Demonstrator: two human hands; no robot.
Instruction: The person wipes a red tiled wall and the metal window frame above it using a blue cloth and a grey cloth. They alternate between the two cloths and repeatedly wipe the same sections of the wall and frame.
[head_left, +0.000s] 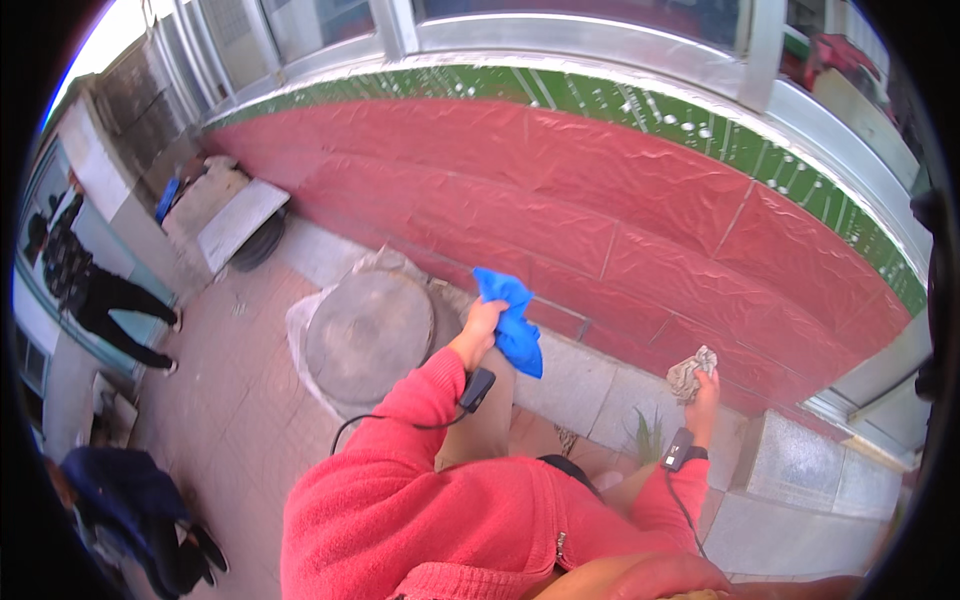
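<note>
My left hand grips a bright blue cloth that hangs bunched from the fingers. On the other side, my right hand holds a crumpled grey-beige wad; whether it is paper or cloth I cannot tell. Both hands are held out in front of a red-clad wall, and contact with it cannot be made out. Above the red part runs a green band with white spots and streaks, below metal-framed windows.
A round stone slab over pale sheeting stands left of my left arm. Farther left, a board leans by a dark tyre. One person reaches towards a door; another bends low. Stone steps lie at right.
</note>
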